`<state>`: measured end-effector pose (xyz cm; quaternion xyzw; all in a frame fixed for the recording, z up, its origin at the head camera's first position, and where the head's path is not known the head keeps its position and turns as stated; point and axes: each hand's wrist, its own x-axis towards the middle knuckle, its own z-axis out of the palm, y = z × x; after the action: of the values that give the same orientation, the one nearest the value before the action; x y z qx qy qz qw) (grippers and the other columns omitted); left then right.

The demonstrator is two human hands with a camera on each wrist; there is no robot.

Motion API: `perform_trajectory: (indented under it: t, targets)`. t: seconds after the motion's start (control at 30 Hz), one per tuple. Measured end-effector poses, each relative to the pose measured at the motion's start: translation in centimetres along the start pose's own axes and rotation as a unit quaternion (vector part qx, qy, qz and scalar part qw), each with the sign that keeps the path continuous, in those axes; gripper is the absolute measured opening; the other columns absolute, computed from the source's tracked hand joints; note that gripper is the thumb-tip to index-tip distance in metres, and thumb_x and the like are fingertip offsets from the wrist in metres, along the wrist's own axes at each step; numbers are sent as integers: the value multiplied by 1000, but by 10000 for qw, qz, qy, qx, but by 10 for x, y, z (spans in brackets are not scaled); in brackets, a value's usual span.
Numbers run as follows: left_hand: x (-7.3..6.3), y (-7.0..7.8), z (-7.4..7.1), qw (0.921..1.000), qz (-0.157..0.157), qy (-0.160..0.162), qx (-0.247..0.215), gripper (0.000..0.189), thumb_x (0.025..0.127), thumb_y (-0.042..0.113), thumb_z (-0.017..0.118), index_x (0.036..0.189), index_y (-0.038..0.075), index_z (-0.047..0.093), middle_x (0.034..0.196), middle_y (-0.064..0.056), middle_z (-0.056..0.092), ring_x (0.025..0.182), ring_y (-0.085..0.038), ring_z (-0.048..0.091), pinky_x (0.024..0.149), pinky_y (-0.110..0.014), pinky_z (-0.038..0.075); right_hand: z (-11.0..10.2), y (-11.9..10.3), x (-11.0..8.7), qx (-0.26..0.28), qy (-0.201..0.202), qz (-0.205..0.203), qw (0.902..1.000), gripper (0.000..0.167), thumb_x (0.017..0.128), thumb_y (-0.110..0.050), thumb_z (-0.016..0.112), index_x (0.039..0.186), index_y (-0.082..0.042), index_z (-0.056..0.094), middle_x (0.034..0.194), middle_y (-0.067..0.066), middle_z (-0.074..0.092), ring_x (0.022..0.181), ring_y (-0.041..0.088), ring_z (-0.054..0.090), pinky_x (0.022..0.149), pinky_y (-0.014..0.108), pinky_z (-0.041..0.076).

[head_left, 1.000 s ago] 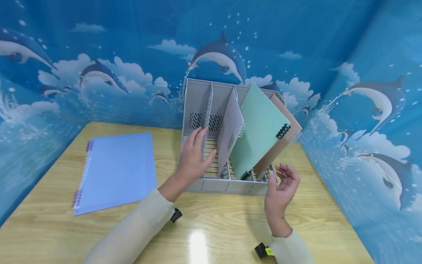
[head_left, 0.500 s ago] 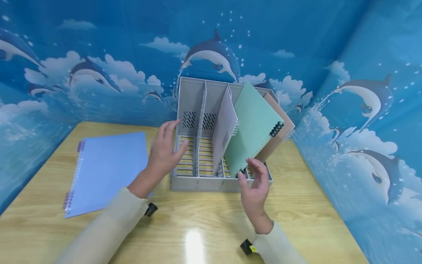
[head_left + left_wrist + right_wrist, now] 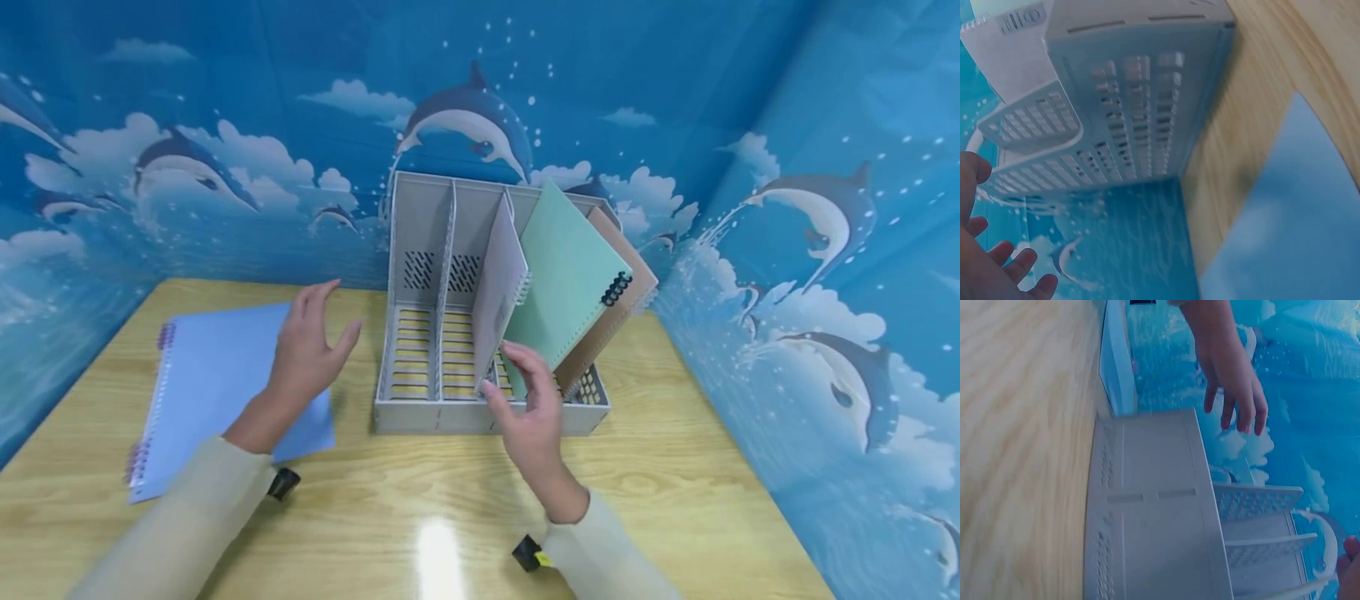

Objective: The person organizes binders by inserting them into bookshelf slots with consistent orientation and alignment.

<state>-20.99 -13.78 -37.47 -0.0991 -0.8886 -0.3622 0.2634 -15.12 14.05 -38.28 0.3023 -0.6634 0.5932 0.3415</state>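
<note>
A blue spiral-bound notebook [image 3: 217, 367] with pinkish-purple rings lies flat on the left of the table. Over its right part, my left hand [image 3: 306, 346] hovers with spread fingers and holds nothing. A grey file organizer [image 3: 408, 417] stands at the middle, its two left slots bare. In its other slots lean a pale lilac notebook [image 3: 498, 292], a green notebook [image 3: 566, 275] with black rings and a brown notebook [image 3: 630, 258]. My right hand [image 3: 532, 417] is at the organizer's front edge, fingers loosely bent and holding nothing; its fingertips overlap the lilac notebook's lower corner in the head view.
The wooden table [image 3: 397, 517] reaches to a blue dolphin-print curtain [image 3: 300, 83] at the back and sides. The organizer's perforated side wall [image 3: 1135, 106] faces the blue notebook across a strip of table.
My left hand has moved left, from the organizer's slots to over the blue notebook. My right hand has moved left along the organizer's front. The notebooks keep their places.
</note>
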Motion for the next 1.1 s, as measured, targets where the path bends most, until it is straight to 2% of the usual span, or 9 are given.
perform_trajectory:
  t: [0.17, 0.37, 0.47, 0.6, 0.77, 0.87, 0.97, 1.1]
  targets:
    - [-4, -12, -9, 9996, -261, -66, 101, 60, 96, 22, 61, 146, 2, 36, 141, -27, 38, 127, -46, 40, 99, -64, 36, 17, -7, -3, 143, -57, 131, 9998, 41, 80, 13, 64, 120, 14, 54, 120, 29, 56, 119, 26, 55, 107, 38, 42]
    - [-6, -23, -16, 9985, -453, -134, 294, 61, 97, 24, 58, 147, 2, 33, 140, -29, 37, 124, -47, 41, 96, -65, 37, 41, -17, -7, 465, -393, 393, 9974, 42, 82, 12, 64, 123, 12, 54, 123, 29, 57, 118, 31, 56, 105, 38, 44]
    - [-6, -29, -20, 9986, -446, -52, 279, 61, 97, 22, 59, 147, 0, 32, 139, -30, 38, 121, -47, 42, 92, -65, 38, 53, -21, -7, 515, -592, 328, 9964, 43, 82, 9, 65, 123, 12, 54, 123, 28, 57, 116, 36, 57, 104, 39, 45]
    - [-9, -36, -23, 9988, -432, 18, 212, 60, 96, 20, 59, 146, -1, 33, 139, -30, 38, 118, -47, 43, 88, -64, 38, 68, -20, -9, 405, -843, 128, 9955, 43, 83, 4, 67, 124, 11, 54, 122, 26, 59, 113, 35, 58, 101, 39, 47]
    - [-16, -44, -27, 9983, -532, 49, 211, 60, 95, 21, 59, 146, 1, 34, 139, -29, 37, 117, -46, 43, 85, -64, 39, 83, -18, -9, 442, -1079, 176, 9930, 44, 83, 3, 68, 124, 12, 54, 122, 23, 60, 111, 33, 60, 98, 40, 50]
    - [-19, -49, -30, 9973, -683, 58, 257, 59, 96, 21, 58, 146, 2, 34, 139, -30, 37, 117, -46, 43, 83, -64, 40, 88, -18, -8, 578, -1186, 400, 9905, 46, 83, 5, 69, 125, 13, 52, 123, 24, 59, 112, 38, 59, 98, 40, 50]
    - [-22, -54, -35, 9959, -849, 42, 323, 58, 97, 22, 56, 147, 1, 34, 139, -31, 36, 117, -47, 42, 83, -64, 39, 91, -19, -8, 782, -1226, 811, 9860, 46, 84, 6, 68, 126, 13, 51, 124, 26, 58, 114, 43, 56, 101, 40, 48]
    - [-25, -63, -46, 9945, -980, 90, 361, 58, 98, 22, 54, 146, -2, 33, 139, -34, 34, 116, -49, 41, 82, -65, 38, 96, -22, -8, 899, -1290, 1438, 9770, 46, 87, 2, 67, 129, 9, 51, 127, 24, 57, 118, 39, 56, 103, 38, 45]
